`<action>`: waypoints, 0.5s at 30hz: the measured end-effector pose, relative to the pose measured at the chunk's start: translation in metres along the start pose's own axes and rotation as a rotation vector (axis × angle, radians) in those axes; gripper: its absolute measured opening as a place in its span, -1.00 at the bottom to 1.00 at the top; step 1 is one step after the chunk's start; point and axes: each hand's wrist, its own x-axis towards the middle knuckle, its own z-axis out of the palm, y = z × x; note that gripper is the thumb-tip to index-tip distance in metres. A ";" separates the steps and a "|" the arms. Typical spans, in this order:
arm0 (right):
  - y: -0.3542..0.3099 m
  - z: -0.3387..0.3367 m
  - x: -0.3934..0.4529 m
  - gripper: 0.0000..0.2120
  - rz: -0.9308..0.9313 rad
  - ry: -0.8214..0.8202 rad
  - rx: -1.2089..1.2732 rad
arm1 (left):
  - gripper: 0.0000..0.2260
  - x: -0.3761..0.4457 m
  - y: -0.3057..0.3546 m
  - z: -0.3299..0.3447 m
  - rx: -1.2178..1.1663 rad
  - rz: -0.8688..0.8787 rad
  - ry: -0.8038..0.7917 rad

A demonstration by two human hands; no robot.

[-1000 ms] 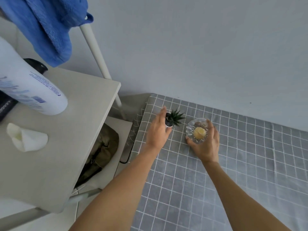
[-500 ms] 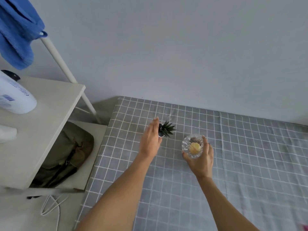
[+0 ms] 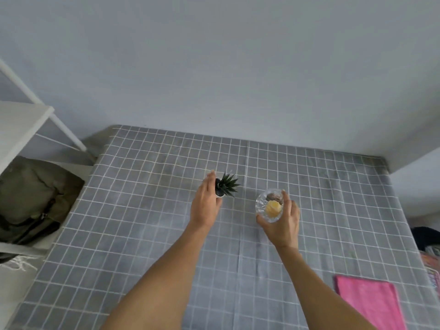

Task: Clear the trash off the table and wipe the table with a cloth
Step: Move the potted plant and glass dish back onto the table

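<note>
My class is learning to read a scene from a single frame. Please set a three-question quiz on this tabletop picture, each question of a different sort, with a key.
1. True or false: the pink cloth lies under the glass bowl.
2. Multiple choice: what does the left hand hold? A) a spray bottle B) the small potted plant C) a sponge
3. Fill in: the right hand grips the glass bowl over the grey checked ______.

Key: 1 false, the cloth lies apart at the near right; 2 B; 3 tablecloth.
</note>
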 end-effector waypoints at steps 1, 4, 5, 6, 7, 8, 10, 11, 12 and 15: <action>0.008 -0.005 0.002 -0.04 0.002 -0.006 0.000 | -0.33 -0.003 0.006 0.007 -0.004 -0.005 -0.002; 0.024 -0.014 0.008 -0.03 0.023 -0.021 0.005 | -0.35 -0.005 0.021 0.025 -0.018 -0.009 -0.017; 0.027 -0.015 0.011 -0.03 0.029 -0.027 0.009 | -0.34 -0.005 0.025 0.029 -0.028 -0.017 -0.023; 0.029 -0.014 0.013 -0.04 0.031 -0.036 0.013 | -0.34 -0.005 0.027 0.033 -0.040 -0.034 -0.027; 0.031 -0.013 0.014 -0.04 0.029 -0.050 0.017 | -0.33 -0.005 0.028 0.037 -0.055 -0.053 -0.026; 0.032 -0.011 0.015 -0.04 0.022 -0.065 0.021 | -0.33 -0.006 0.028 0.041 -0.070 -0.073 -0.020; 0.031 -0.004 0.013 -0.04 0.001 -0.088 0.029 | -0.33 -0.009 0.026 0.046 -0.090 -0.105 -0.012; 0.029 0.000 0.011 -0.04 -0.006 -0.093 0.036 | -0.34 -0.010 0.024 0.048 -0.091 -0.117 -0.009; 0.026 0.004 0.010 -0.05 -0.010 -0.094 0.046 | -0.34 -0.011 0.023 0.049 -0.091 -0.128 -0.006; 0.020 0.014 0.008 -0.06 -0.040 -0.108 0.058 | -0.34 -0.012 0.018 0.053 -0.121 -0.146 0.019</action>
